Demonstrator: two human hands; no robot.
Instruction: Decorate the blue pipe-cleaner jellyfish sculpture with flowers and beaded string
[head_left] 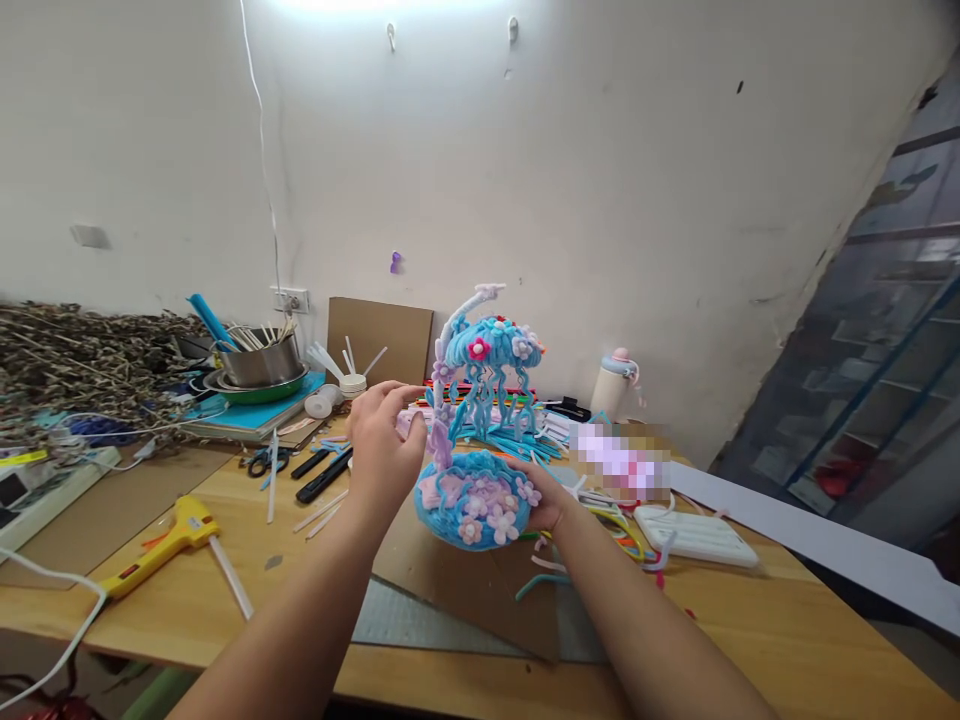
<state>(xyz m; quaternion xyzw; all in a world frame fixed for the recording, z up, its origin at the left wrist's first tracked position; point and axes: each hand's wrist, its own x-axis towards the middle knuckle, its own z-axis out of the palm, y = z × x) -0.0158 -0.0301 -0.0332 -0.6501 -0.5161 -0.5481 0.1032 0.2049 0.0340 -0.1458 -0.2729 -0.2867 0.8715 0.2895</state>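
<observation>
A pipe-cleaner jellyfish lamp [472,505] stands tilted above the table, with a round fuzzy blue base covered in pink and lilac flowers. From the base rises a curved white stem [440,390] wrapped in lilac. A blue jellyfish cap [491,343] with flowers and wavy tentacles hangs from it. My right hand [544,498] grips the base from its right side, fingers partly hidden behind it. Beside the stem is my left hand [386,430], index finger stretched towards it and thumb apart. Whether a fingertip touches the stem is unclear.
Brown cardboard [480,590] lies beneath the work. To the left are a yellow glue gun [169,545] with its cord, scissors [268,460] and a black-handled tool [324,478]. Pipe cleaners [517,440] lie behind; a white case [696,536] and bottle [612,385] are at right.
</observation>
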